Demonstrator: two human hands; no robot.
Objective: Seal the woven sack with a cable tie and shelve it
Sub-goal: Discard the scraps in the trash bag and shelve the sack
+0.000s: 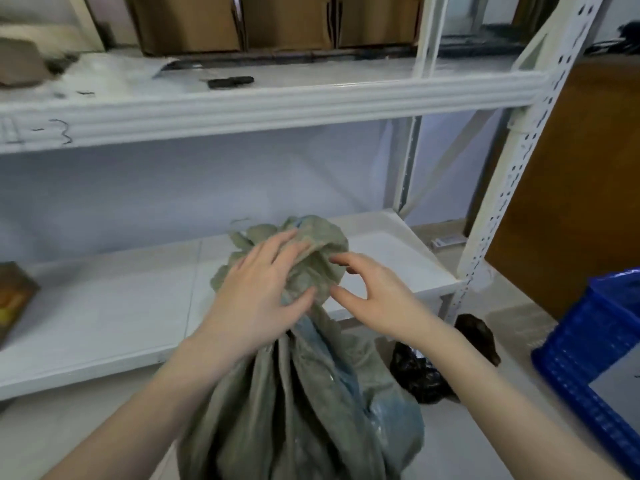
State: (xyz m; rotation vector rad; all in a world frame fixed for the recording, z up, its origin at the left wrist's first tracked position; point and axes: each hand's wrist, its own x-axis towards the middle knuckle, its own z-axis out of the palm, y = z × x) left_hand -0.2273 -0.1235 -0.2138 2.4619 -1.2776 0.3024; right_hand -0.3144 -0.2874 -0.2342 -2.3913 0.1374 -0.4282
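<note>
A grey-green woven sack with a bluish liner stands on the floor in front of a white metal shelf unit. Its mouth is gathered into a bunch at the top. My left hand grips the bunched neck from the left, fingers spread over the fabric. Just right of the bunch, my right hand has thumb and fingers apart and curved, with the fingertips touching or nearly touching the fabric. A dark, narrow object, perhaps cable ties, lies on the upper shelf. No tie is visible around the neck.
The lower shelf board behind the sack holds a brown box at far left. Cardboard boxes stand on the upper shelf. A black plastic bag lies on the floor at right, beside a blue plastic crate. The shelf's upright post rises at right.
</note>
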